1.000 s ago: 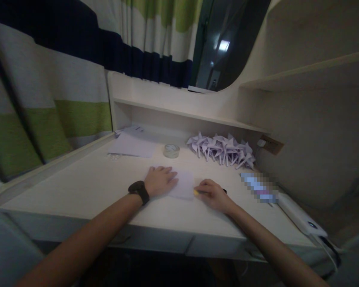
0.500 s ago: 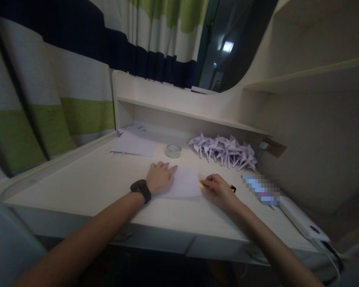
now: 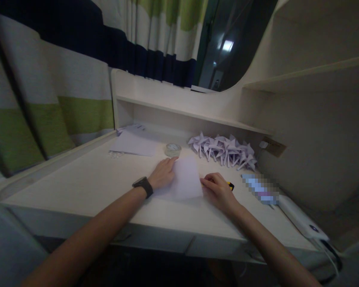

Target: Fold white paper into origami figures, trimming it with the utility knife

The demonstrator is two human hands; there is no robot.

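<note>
My left hand, with a dark watch on the wrist, rests with fingers stretched out along the left side of a folded white sheet of paper. The paper's upper layer stands slightly raised and blurred. At its right edge is my right hand, thumb and forefinger pinched close to the paper. The end of a yellow-and-black utility knife sticks out behind that hand; its front part is hidden by the fingers. Beyond the paper sits a roll of clear tape.
White paper pinwheels are piled at the back right under a shelf. A paper stack lies at the back left. To the right are a blurred-out flat object and a white power strip with a cable.
The paper's upper layer has lifted and shifted up a little. My left fingers have drawn together towards its upper left edge. The yellow tip beside my right fingers is now out of sight.
</note>
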